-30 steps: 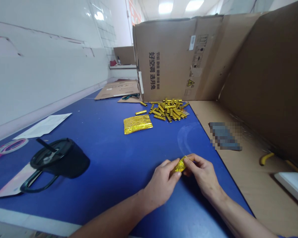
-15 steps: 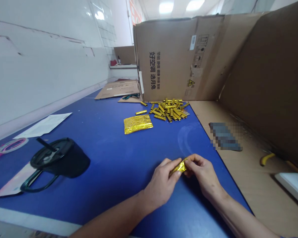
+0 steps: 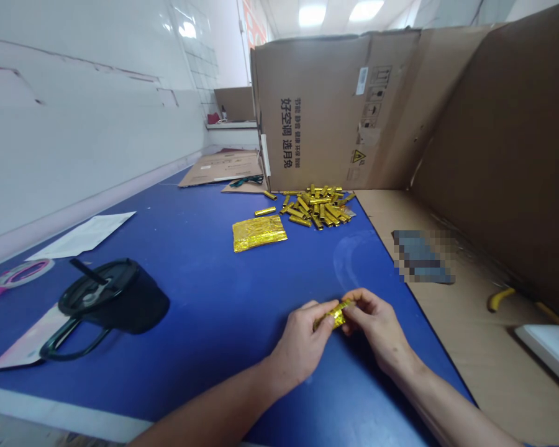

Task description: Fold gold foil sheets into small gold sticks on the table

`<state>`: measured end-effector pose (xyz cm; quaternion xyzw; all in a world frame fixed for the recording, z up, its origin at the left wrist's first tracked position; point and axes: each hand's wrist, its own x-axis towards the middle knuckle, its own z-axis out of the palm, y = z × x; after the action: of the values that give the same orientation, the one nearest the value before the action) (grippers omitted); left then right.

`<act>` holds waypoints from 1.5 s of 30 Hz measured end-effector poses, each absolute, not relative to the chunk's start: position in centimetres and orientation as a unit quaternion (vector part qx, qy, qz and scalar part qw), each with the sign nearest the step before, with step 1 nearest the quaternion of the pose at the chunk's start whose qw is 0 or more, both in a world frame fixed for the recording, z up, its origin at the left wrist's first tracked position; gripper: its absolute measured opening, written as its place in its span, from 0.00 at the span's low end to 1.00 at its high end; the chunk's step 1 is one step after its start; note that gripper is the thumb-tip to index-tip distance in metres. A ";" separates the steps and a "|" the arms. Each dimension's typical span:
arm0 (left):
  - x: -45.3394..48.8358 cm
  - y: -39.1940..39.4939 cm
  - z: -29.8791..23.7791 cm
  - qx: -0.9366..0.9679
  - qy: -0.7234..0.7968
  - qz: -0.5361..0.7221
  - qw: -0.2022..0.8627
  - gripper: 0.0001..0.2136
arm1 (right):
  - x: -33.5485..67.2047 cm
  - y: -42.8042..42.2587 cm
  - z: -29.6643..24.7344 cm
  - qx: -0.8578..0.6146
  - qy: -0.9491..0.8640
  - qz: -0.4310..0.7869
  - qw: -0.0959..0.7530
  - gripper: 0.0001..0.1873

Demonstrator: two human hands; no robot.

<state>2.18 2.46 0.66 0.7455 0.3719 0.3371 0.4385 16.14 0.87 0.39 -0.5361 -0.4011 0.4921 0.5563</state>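
Between my two hands is a small piece of shiny gold foil [image 3: 338, 316], held just over the blue table [image 3: 205, 310]. My left hand [image 3: 302, 338] pinches its left side between thumb and fingers. At its right end, my right hand [image 3: 375, 323] grips the foil with thumb and fingertips. Fingers cover parts of the foil, so its full shape is hidden. Farther back lies a flat stack of gold foil sheets [image 3: 259, 233]. One rolled gold foil tube [image 3: 265, 211] rests just behind the stack, and a heap of similar tubes [image 3: 323, 208] lies to the right.
On the left stands a dark lidded mug [image 3: 125, 298] with a straw, near white paper [image 3: 84, 236] and a roll of tape [image 3: 25, 273]. A large cardboard box [image 3: 326, 118] rises behind the heap. To the right are a blurred-out dark flat object [image 3: 422, 256] and a yellow curved object [image 3: 499, 300].
Both hands have shifted slightly to the left with the foil. More of the foil's face shows between the fingers. Everything else on the table stays in place.
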 end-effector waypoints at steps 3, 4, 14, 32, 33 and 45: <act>2.2 2.4 0.8 0.760 0.370 0.331 0.420 0.15 | 16.2 0.9 0.3 -0.546 -0.413 0.488 0.541 0.09; 2.2 2.4 0.8 0.760 0.372 0.328 0.420 0.15 | 16.2 0.9 0.2 -0.550 -0.419 0.486 0.534 0.09; 2.3 3.5 -0.4 0.647 0.405 0.344 0.547 0.16 | 16.7 0.7 0.6 -0.521 -0.419 0.483 0.565 0.13; 2.0 2.3 0.6 0.793 0.321 0.369 0.364 0.16 | 16.4 0.7 0.5 -0.503 -0.397 0.522 0.562 0.10; 2.0 2.3 0.5 0.795 0.316 0.372 0.361 0.16 | 16.3 0.7 0.4 -0.503 -0.388 0.530 0.562 0.10; 2.0 2.7 -0.2 0.827 0.302 0.362 0.306 0.19 | 16.5 0.4 1.2 -0.475 -0.308 0.596 0.570 0.09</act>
<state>1.98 2.71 -0.16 0.8271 0.3017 0.3622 0.3062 16.47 0.45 1.24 -0.4749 -0.3078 0.5956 0.5700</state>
